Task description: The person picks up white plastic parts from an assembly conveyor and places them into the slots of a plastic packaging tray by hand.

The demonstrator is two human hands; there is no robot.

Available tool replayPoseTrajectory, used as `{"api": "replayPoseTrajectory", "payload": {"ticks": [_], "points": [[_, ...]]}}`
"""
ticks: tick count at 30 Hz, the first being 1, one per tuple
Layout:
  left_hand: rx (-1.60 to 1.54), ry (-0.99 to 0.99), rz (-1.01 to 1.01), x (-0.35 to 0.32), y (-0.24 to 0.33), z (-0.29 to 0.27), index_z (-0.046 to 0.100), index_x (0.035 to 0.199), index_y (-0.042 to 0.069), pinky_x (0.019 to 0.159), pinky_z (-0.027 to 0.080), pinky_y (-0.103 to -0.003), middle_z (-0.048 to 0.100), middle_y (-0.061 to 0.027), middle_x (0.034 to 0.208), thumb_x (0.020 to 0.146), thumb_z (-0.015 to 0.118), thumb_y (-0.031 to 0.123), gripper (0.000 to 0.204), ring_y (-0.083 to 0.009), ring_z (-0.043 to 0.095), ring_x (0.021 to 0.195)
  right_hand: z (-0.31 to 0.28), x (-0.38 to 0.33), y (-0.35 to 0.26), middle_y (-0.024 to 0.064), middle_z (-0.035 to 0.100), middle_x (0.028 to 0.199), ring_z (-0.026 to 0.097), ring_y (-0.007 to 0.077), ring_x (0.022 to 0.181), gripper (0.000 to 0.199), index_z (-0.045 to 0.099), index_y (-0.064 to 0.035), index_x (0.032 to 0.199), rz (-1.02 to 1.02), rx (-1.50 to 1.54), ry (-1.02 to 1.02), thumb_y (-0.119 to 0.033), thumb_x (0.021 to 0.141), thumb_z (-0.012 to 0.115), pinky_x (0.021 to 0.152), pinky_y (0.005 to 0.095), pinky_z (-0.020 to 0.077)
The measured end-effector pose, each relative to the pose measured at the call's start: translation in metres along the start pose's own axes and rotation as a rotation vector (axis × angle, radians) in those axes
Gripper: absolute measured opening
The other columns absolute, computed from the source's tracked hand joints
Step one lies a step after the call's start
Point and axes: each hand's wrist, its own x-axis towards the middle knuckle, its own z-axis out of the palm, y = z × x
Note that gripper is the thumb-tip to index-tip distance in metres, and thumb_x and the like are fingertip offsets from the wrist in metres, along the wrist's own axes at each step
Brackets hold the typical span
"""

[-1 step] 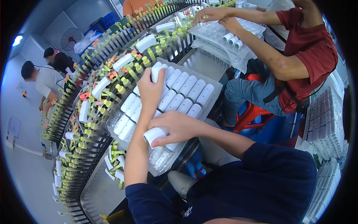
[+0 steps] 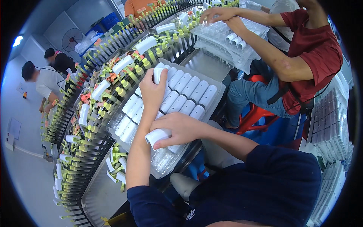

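Note:
A clear plastic tray (image 2: 220,87) holds rows of white cylindrical caps (image 2: 189,94) and lies on a metal ledge in front of me. My left hand (image 2: 150,94) reaches over the tray's far side with its fingers closed on one white cap (image 2: 159,74). My right hand (image 2: 180,128) is at the tray's near edge and grips another white cap (image 2: 156,137), lifted just above the tray. My right forearm crosses over my left one. Empty clear pockets (image 2: 162,160) show at the tray's near end.
A curved conveyor of green and orange pegs (image 2: 94,113) runs past the tray's far side, some pegs carrying white caps. A person in a red shirt (image 2: 317,49) sits at my right, hands on another tray (image 2: 227,38). Stacked filled trays (image 2: 332,125) stand at right. Two people work far left.

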Motion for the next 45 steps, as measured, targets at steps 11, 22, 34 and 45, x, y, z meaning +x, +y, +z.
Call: {"api": "replayPoseTrajectory", "payload": {"ticks": [11,22,34,45], "points": [[0.004,-0.016,-0.004,0.0000,0.0008,-0.0003,0.065,0.092,-0.003,0.060,0.047,-0.034,0.066,-0.0171,0.073,0.086,0.072,0.029,0.033,-0.0211,0.059,0.059,0.0015,-0.0007,0.0035,0.0145,0.067,0.088,0.065,0.0353,0.084,0.043,0.064,-0.0052,0.103,-0.016,0.015,0.012,-0.042,0.082,0.072,0.074,0.0415,0.0495],[-0.005,-0.021,-0.019,0.0000,0.0003,0.0002,0.064,0.090,-0.004,0.060,0.047,-0.034,0.065,-0.0174,0.071,0.086,0.072,0.029,0.034,-0.0200,0.056,0.058,-0.0004,-0.0006,0.0013,0.0147,0.067,0.088,0.065,0.0357,0.083,0.044,0.064,-0.0049,0.103,-0.013,0.010,0.005,-0.042,0.082,0.072,0.073,0.0415,0.0493],[0.000,-0.018,-0.003,-0.0006,-0.0017,-0.0001,0.064,0.091,-0.003,0.060,0.047,-0.034,0.065,-0.0181,0.072,0.086,0.072,0.030,0.035,-0.0213,0.057,0.058,0.0014,-0.0011,0.0023,0.0146,0.068,0.090,0.065,0.0350,0.085,0.045,0.064,-0.0046,0.105,0.000,-0.007,0.003,-0.042,0.081,0.073,0.074,0.0408,0.0497],[0.001,-0.019,-0.007,0.0001,-0.0018,-0.0004,0.065,0.091,-0.003,0.061,0.048,-0.034,0.066,-0.0180,0.073,0.086,0.072,0.029,0.034,-0.0215,0.058,0.059,0.0032,-0.0003,0.0037,0.0173,0.066,0.083,0.065,0.0360,0.080,0.047,0.065,-0.0040,0.102,-0.031,0.018,0.034,-0.047,0.084,0.070,0.071,0.0418,0.0491]]}}
